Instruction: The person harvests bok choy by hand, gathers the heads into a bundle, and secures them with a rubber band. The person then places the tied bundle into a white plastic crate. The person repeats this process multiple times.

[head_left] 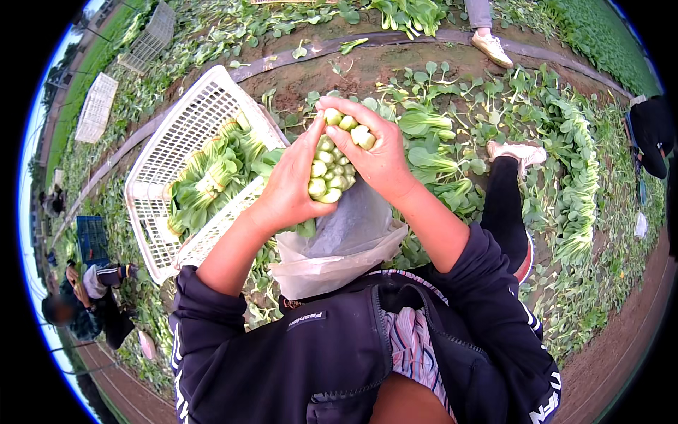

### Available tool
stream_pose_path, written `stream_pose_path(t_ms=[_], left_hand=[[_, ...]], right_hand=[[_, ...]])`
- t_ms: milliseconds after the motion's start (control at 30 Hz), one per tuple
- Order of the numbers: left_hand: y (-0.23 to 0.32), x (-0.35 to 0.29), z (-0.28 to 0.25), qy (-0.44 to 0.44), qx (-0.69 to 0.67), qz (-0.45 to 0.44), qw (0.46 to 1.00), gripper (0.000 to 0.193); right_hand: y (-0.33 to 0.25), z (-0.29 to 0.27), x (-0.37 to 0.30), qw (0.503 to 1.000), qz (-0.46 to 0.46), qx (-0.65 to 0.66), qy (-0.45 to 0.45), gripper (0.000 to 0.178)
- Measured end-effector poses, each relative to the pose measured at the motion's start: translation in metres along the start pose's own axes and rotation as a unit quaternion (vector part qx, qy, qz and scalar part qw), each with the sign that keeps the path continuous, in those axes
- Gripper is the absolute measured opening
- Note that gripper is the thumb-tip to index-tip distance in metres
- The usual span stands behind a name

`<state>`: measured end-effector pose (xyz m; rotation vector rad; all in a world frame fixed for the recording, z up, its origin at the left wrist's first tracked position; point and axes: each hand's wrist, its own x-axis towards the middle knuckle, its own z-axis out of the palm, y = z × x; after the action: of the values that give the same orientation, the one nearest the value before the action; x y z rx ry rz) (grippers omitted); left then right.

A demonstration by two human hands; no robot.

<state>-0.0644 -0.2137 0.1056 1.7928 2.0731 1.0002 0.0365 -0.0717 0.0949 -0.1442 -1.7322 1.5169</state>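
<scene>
In front of me a bunch of bok choy [329, 172] points its pale cut stem ends up at me. My left hand [286, 187] is wrapped round its left side. My right hand [385, 155] curls over its upper right, with a few bok choy stem ends [347, 124] framed between thumb and fingers. Both hands touch at the fingertips above the bunch. Most of the leaves are hidden under the hands. Below the bunch, a translucent plastic sheet or bag [328, 272] covers my lap.
To the left, a white plastic crate [135, 205] holds tied bok choy bundles [212, 177]. Loose bok choy [431, 159] lies right of my hands, with a long row [583, 177] farther right. More crates [97, 108] stand far left. Other people [88, 290] are at the left, right and top edges.
</scene>
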Motion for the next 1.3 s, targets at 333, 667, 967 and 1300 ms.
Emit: stream_pose_path(t_ms=[333,667,967,1300], left_hand=[[0.01,-0.003,-0.015,-0.035,-0.013,-0.04,0.998,0.115],[-0.017,-0.026,-0.006,0.065,-0.079,-0.035,0.994,0.107],[0.012,-0.014,-0.027,0.292,-0.138,0.106,0.94,0.124],[0.005,-0.027,-0.056,0.22,-0.299,-0.003,0.928,0.117]], right_hand=[[0.004,-0.023,-0.026,0.981,-0.015,-0.191,0.018,0.032],[0.014,0.011,-0.03,0.976,-0.013,-0.217,0.005,0.034],[-0.044,0.06,0.021,0.973,0.039,0.227,-0.015,0.031],[-0.034,0.079,-0.005,0.96,0.065,0.244,-0.121,0.11]])
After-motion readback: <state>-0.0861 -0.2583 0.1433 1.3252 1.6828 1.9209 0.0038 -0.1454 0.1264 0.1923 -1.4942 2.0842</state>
